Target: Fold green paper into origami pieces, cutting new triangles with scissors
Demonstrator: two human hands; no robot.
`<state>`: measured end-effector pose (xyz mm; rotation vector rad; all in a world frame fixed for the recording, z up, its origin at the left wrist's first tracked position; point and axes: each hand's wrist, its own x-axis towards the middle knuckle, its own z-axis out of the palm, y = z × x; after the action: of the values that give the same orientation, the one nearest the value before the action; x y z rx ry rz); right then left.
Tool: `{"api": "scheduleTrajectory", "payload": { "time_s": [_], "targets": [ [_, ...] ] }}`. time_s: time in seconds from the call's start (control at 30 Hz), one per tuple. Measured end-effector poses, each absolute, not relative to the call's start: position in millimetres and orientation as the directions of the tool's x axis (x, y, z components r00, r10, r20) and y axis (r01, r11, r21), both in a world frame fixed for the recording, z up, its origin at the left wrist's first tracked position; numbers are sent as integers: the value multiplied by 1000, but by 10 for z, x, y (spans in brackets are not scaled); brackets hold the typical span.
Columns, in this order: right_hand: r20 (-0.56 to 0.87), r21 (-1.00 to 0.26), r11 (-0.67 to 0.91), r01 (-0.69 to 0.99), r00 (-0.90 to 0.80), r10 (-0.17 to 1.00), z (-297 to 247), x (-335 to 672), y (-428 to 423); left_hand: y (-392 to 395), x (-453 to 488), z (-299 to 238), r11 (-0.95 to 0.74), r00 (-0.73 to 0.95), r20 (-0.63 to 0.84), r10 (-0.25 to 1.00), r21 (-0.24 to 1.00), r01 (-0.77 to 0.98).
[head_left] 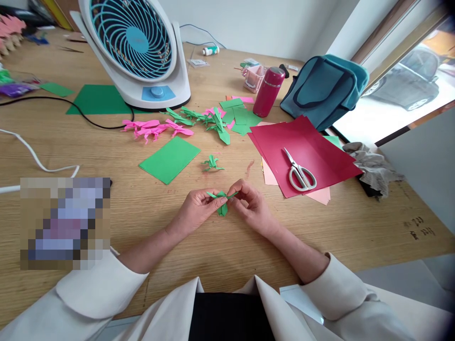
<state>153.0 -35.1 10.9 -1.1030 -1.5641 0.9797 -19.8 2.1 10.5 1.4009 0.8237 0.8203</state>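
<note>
Between both hands is a small green folded-paper figure (222, 209) with thin strips sticking out at its sides. My left hand (201, 208) pinches its body and left side between thumb and fingers. The thumb and fingertips of my right hand (253, 208) are closed on the thin strip at its right. Just beyond the hands, a finished-looking green origami frog (212, 163) stands on the wooden table (170, 270). Behind that lie several pink folded figures (149, 129) and green folded figures (217, 125), partly overlapping.
A green paper sheet (170, 158) lies left of centre. White-handled scissors (301, 177) rest on red paper sheets (280, 142) at the right. Farther back stand a white fan (137, 40), a magenta bottle (269, 92) and a teal bag (325, 90). Cables cross the left side, near a blurred-out patch.
</note>
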Motion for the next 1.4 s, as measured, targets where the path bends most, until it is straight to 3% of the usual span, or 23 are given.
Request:
{"api": "scheduleTrajectory", "payload": {
  "time_s": [0.17,0.47,0.73,0.9,1.1,1.4],
  "targets": [
    [443,-821,465,333,-142,885,107,1534,-351,10,-209,32,-39,459,36,888,999,-3],
    [475,-802,483,351,-116,872,131,1528,-356,13,-216,40,-169,434,157,887,986,-10],
    [269,-936,273,220,-50,962,27,1519,-337,-2,-270,35,-379,377,313,872,918,115],
    [119,-992,122,16,-133,984,54,1536,-304,14,-295,38,-514,387,430,815,846,141],
    [-89,-994,-100,-46,-201,976,93,1613,-272,52,-333,54,-647,432,529,730,738,190],
    [-156,-985,-168,-47,-197,968,114,1598,-259,57,-336,39,-682,471,542,696,704,198]
  ]
}}
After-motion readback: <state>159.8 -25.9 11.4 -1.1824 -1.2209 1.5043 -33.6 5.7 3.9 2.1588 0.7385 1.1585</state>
